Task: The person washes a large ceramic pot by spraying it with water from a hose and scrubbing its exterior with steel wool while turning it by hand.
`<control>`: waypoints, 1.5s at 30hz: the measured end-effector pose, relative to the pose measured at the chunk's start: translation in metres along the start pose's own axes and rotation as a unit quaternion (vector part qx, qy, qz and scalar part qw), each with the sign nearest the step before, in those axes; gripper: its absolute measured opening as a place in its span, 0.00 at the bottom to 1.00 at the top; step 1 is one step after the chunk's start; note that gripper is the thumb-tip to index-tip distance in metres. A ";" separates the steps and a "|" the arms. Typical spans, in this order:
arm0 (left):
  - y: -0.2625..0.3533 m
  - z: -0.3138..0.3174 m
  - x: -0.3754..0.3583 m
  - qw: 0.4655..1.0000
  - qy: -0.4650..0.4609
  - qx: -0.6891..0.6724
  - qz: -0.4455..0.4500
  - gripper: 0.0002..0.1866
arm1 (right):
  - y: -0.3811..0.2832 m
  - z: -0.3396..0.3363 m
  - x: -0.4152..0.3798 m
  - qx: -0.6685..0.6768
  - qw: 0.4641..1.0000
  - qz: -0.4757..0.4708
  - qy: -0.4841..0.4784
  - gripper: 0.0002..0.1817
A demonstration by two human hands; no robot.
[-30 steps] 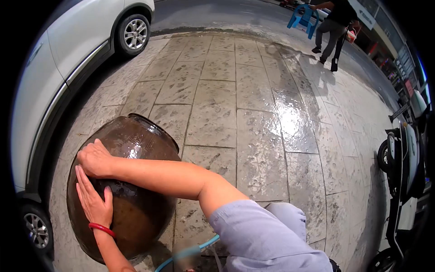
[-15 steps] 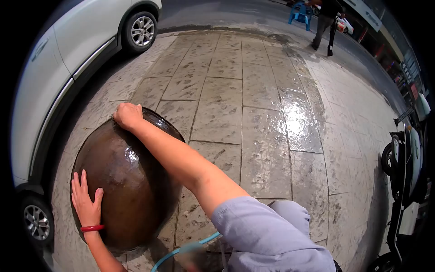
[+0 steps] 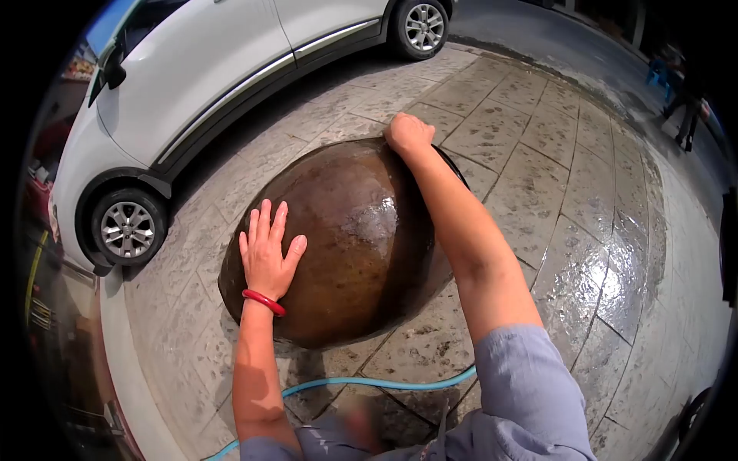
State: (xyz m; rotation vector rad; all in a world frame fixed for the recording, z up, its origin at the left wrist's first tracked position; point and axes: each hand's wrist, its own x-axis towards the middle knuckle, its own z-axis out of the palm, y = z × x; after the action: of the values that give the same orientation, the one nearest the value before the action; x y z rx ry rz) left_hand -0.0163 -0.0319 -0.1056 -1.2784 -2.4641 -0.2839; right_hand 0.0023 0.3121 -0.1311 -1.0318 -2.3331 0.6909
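A big brown jar, apparently glazed pottery, rests tilted on the wet paving with its rounded side toward me. Sunlight glints off its surface, and its inside is hidden. Flat against its left side lies my left hand, fingers stretched out, a red bangle round the wrist. At the far edge, my right hand is closed over the jar's rim, with the fingertips out of sight. A dark curve of that rim shows to the right of this hand.
A white car is parked beyond the jar on the left. A light blue hose crosses the paving close to my legs. At the far right a person stands near a blue stool.
My view has swung left, so more of the car shows and the jar sits nearer the middle. My left hand lies further in from the jar's edge; my right hand keeps its hold on the rim.
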 end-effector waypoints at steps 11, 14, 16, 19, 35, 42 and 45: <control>-0.014 0.008 0.004 0.999 0.031 -0.037 -0.012 0.29 | -0.015 -0.015 -0.048 0.041 0.996 -0.074 0.024 0.18; -0.011 0.008 0.008 0.999 0.030 -0.021 -0.018 0.29 | 0.018 -0.018 -0.053 0.042 0.998 0.005 0.056 0.18; -0.008 0.010 0.017 0.999 0.027 -0.017 -0.020 0.28 | -0.020 -0.024 -0.100 0.053 0.990 -0.099 0.080 0.16; -0.013 0.015 0.030 0.999 0.008 -0.023 -0.025 0.27 | -0.073 -0.007 -0.181 0.117 0.923 -0.353 0.098 0.12; -0.025 0.018 0.029 1.000 -0.001 -0.026 -0.013 0.26 | 0.018 -0.020 -0.131 0.126 0.950 -0.184 0.218 0.13; -0.014 0.021 0.034 0.999 -0.003 0.008 -0.031 0.26 | -0.012 -0.010 -0.161 0.139 0.936 -0.229 0.229 0.12; -0.022 0.020 0.030 1.000 -0.003 -0.013 -0.010 0.26 | -0.037 -0.010 -0.195 0.137 0.901 -0.366 0.190 0.13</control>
State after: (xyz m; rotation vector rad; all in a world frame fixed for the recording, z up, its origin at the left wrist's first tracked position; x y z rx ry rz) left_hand -0.0542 -0.0151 -0.1122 -1.2668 -2.4872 -0.3183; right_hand 0.1040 0.1423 -0.1455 -0.1014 -1.9750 0.4372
